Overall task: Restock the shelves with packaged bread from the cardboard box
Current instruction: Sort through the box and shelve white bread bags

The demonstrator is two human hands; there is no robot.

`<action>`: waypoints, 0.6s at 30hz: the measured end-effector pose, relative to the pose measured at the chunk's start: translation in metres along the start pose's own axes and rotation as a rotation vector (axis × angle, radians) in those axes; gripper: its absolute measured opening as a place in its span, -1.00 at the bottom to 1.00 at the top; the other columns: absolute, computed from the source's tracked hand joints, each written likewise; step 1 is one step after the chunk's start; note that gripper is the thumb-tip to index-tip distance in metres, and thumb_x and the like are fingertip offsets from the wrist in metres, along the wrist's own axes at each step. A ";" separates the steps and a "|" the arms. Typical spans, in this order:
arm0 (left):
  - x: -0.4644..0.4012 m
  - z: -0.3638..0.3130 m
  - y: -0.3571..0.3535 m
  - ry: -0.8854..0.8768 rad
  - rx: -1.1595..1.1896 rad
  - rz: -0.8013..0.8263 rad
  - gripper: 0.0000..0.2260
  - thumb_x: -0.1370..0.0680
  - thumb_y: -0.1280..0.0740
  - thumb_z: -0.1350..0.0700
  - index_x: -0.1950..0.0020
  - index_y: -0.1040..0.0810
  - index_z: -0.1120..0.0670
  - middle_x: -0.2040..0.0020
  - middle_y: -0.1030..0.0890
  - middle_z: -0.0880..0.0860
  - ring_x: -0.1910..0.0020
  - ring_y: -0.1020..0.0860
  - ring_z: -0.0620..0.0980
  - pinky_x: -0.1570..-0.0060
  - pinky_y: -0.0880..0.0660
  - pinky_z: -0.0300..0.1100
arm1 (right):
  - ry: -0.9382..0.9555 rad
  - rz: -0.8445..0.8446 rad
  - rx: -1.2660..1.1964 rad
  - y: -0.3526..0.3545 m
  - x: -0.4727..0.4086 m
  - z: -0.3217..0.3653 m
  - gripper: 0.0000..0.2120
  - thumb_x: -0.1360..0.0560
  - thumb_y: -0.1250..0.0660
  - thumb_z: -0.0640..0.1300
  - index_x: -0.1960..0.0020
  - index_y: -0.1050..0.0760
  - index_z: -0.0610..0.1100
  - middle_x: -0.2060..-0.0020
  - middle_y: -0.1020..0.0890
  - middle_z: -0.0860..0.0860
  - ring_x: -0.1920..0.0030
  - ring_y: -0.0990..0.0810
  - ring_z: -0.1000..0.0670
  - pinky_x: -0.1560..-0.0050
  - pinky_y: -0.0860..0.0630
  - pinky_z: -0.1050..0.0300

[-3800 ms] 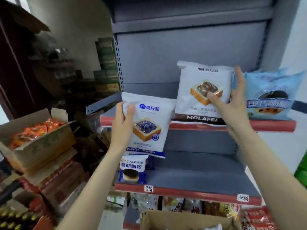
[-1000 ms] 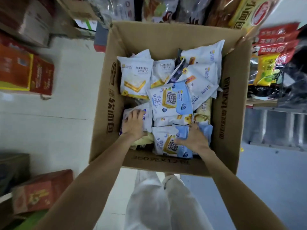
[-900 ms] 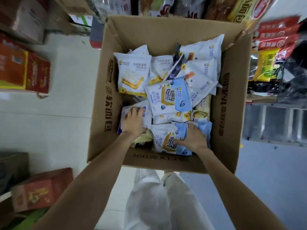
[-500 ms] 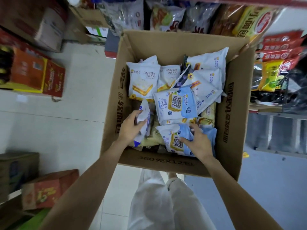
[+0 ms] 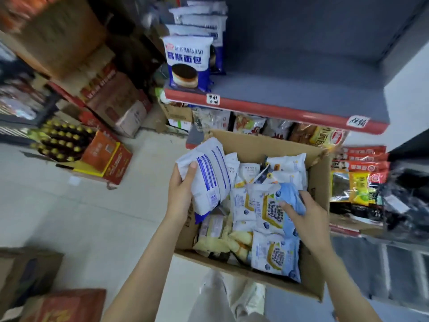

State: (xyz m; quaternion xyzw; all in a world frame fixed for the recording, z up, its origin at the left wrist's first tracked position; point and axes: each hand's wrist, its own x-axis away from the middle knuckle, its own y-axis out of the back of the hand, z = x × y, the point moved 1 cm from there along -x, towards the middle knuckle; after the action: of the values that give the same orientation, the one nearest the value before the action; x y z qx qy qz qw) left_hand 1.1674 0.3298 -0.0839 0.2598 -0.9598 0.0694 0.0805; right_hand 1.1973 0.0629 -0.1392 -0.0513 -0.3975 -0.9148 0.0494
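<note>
An open cardboard box stands on the floor below the shelves, filled with several white and blue bread packs. My left hand grips a white pack with blue print, its back side up, lifted above the box's left wall. My right hand holds a blue and white bread pack raised over the middle of the box. Above, a grey shelf with a red edge carries a row of white and blue bread packs at its left end.
The grey shelf board stretches bare to the right of the row. Snack bags fill the lower shelf behind the box. Cartons and a case of bottles stand on the floor at left. More cartons sit near my feet.
Both hands have risen out of the box, each with a bread pack. My view has tilted up, bringing the grey shelf and its row of packs into sight.
</note>
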 end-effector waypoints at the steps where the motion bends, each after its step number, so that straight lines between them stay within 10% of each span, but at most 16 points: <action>1: 0.000 -0.020 -0.004 -0.045 0.002 0.005 -0.77 -0.61 -0.21 0.12 -0.25 -0.48 0.09 -0.14 -0.61 -0.03 -0.09 -0.59 -0.17 0.04 -0.50 -0.31 | 0.027 -0.008 -0.026 0.012 -0.003 0.012 -0.49 -0.47 -0.32 0.10 -0.30 -0.39 -0.19 0.25 -0.55 -0.04 0.38 -0.49 0.03 0.46 -0.30 0.20; 8: -0.023 -0.159 -0.042 -0.479 -0.066 0.067 -0.88 -0.58 -0.27 0.08 -0.09 -0.48 -0.11 -0.03 -0.60 -0.20 -0.04 -0.56 -0.26 0.01 -0.48 -0.37 | 0.361 -0.182 -0.217 0.128 -0.030 0.122 -0.55 -0.45 -0.31 0.09 -0.28 -0.34 -0.01 0.07 -0.54 0.14 0.18 -0.55 0.02 0.18 -0.47 -0.01; 18: -0.046 -0.319 -0.142 -0.864 0.186 0.006 -0.93 -0.57 -0.31 0.02 -0.04 -0.49 -0.12 -0.04 -0.60 -0.14 -0.07 -0.55 -0.20 -0.12 -0.47 -0.24 | 0.592 -0.472 -0.263 0.254 -0.075 0.212 -0.65 -0.47 -0.34 0.05 -0.23 -0.40 0.04 0.16 -0.58 0.11 0.21 -0.53 0.09 0.24 -0.38 0.23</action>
State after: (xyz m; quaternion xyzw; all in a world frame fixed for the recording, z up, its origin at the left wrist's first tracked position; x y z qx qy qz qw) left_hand 1.3170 0.2862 0.2322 0.2682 -0.8959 0.0406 -0.3519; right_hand 1.3161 0.0496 0.1784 0.3016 -0.2466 -0.9193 -0.0568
